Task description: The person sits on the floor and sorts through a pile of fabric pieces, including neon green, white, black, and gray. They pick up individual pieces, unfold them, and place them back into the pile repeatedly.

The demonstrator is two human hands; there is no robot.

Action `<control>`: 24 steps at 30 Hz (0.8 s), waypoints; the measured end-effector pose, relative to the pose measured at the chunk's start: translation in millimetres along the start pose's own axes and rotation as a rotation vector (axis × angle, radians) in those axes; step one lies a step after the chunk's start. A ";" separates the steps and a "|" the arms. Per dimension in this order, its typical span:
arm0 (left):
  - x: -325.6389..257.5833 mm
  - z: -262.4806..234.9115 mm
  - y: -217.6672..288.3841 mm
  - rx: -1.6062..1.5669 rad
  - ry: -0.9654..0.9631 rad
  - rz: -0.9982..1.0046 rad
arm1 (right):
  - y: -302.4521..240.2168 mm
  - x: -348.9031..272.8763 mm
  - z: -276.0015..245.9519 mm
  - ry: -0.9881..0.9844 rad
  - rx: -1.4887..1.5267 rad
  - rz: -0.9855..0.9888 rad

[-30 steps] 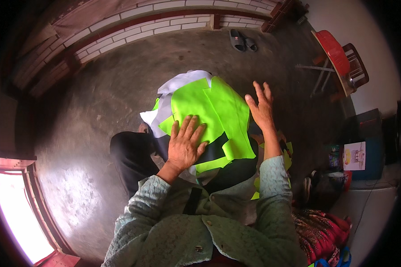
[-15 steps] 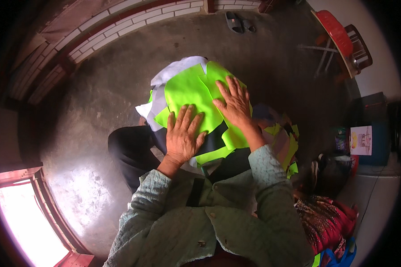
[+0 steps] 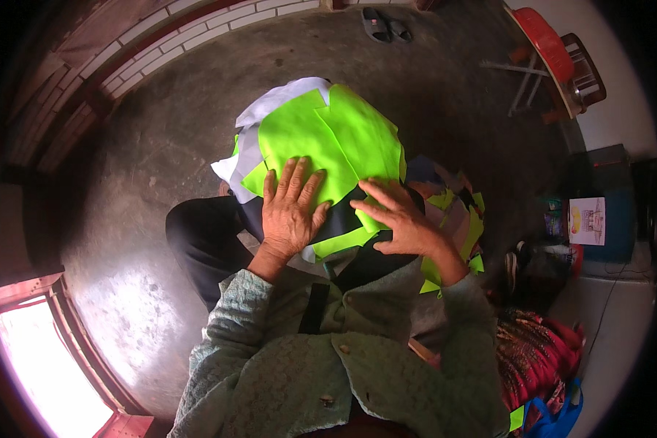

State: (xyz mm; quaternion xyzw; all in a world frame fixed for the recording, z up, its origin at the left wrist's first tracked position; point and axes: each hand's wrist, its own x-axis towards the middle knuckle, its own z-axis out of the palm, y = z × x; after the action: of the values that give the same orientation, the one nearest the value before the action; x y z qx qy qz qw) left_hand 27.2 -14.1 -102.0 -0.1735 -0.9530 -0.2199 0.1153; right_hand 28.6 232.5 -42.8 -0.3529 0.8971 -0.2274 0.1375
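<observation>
A layered spread of fabric pieces lies over my lap. Bright yellow-green cloth point(image 3: 299, 128) is on top, with a seam or overlapping edge running down it. White and grey cloth point(image 3: 247, 150) shows from beneath on the left. My left hand point(image 3: 292, 212) rests flat on the yellow-green cloth's near left part, fingers stretched out. My right hand point(image 3: 401, 219) is at the near right edge with fingers spread; its fingertips are by a yellow-green strip. I cannot tell whether the right hand presses on it. Neither hand grips anything.
A heap of yellow-green and grey fabric scraps point(image 3: 460, 219) lies to my right. Dark slippers point(image 3: 385, 26) are on the far floor. A red basin point(image 3: 544, 44) sits on a stand at the far right. Red patterned cloth point(image 3: 536, 358) and a blue bag point(image 3: 558, 416) lie at the near right.
My right hand has drawn back toward me, from the upper right of the yellow-green cloth to its near edge. The left hand stays flat on the cloth. The whole view has shifted slightly.
</observation>
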 end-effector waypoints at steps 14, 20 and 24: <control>0.1 -1.0 -0.6 0.017 0.011 0.010 | 26.0 0.5 30.8 0.364 0.433 0.067; -1.0 -2.4 0.1 0.000 0.005 -0.002 | 14.9 7.6 36.7 0.530 0.688 0.241; -0.3 -2.8 1.3 -0.015 -0.006 -0.003 | -21.9 16.8 67.1 0.319 -0.285 0.243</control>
State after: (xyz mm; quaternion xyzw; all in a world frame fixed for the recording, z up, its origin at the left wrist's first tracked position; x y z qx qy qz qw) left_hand 28.4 -14.3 -99.2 -0.1736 -0.9520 -0.2266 0.1109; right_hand 56.4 185.7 -90.8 -0.2177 0.9664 -0.1330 -0.0305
